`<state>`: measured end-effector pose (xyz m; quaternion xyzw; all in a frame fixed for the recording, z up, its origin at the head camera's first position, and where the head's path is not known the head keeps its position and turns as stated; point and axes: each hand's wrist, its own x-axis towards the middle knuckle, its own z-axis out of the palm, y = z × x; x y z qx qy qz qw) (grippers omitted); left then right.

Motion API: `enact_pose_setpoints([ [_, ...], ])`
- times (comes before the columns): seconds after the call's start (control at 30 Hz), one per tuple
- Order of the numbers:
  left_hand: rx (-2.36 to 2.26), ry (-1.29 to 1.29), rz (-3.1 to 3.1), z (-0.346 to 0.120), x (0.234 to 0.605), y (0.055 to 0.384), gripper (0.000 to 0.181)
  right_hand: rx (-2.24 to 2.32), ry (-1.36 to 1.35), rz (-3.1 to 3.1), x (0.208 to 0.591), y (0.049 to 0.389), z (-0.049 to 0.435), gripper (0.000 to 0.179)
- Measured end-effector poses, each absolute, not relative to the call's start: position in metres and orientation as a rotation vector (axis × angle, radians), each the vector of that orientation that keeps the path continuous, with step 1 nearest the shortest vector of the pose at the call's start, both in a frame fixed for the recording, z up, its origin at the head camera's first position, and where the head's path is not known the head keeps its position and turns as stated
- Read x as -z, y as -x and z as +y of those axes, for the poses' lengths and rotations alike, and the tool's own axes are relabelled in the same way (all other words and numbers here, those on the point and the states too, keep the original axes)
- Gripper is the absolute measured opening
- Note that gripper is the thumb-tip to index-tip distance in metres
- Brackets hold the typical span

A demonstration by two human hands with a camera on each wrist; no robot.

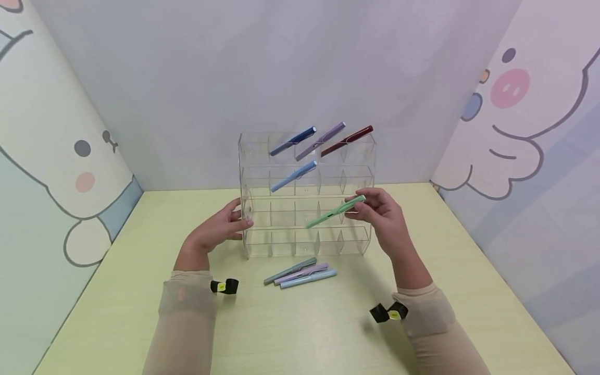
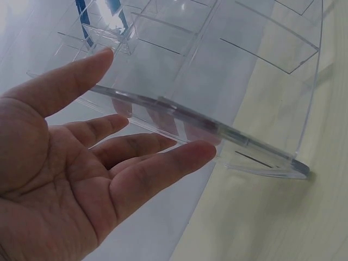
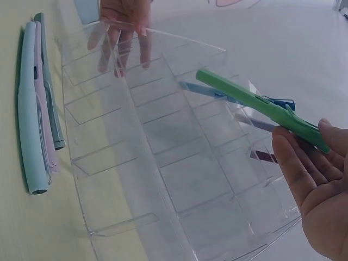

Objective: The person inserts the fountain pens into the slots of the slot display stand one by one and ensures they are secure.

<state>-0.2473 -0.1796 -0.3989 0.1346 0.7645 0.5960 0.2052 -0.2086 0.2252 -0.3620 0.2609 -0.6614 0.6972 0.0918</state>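
A clear acrylic pen rack (image 1: 307, 208) with tiers of small compartments stands upright on the table. My right hand (image 1: 382, 216) pinches a light green pen (image 1: 335, 212) by one end between thumb and fingers. The pen slants in front of the rack's lower right half; in the right wrist view its free end points away from the hand (image 3: 323, 179). At the rack's left side is my left hand (image 1: 217, 229), its fingers extended along the side panel, holding nothing else. In the left wrist view the thumb (image 2: 81, 79) is spread from the fingers.
Dark blue (image 1: 292, 141), purple (image 1: 321, 141) and dark red (image 1: 347, 140) pens lean in the top tier, a light blue pen (image 1: 294, 176) in the tier below. Grey (image 1: 290, 271), lilac (image 1: 301, 274) and pale blue (image 1: 308, 278) pens lie before the rack.
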Motion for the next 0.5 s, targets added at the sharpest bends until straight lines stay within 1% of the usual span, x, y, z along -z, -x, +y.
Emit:
enact_pose_setpoints([
  [0.2,-1.633,-0.363,2.161,-0.1803,0.3993,0.2465,0.087,-2.124,-0.747,-1.783,0.3632,0.2122,0.2265,0.027],
  [0.5,-1.648,-0.4,2.15,-0.1799,0.3984,0.2468,0.085,-2.151,-0.688,-1.614,0.3582,0.2153,0.2304,0.03],
])
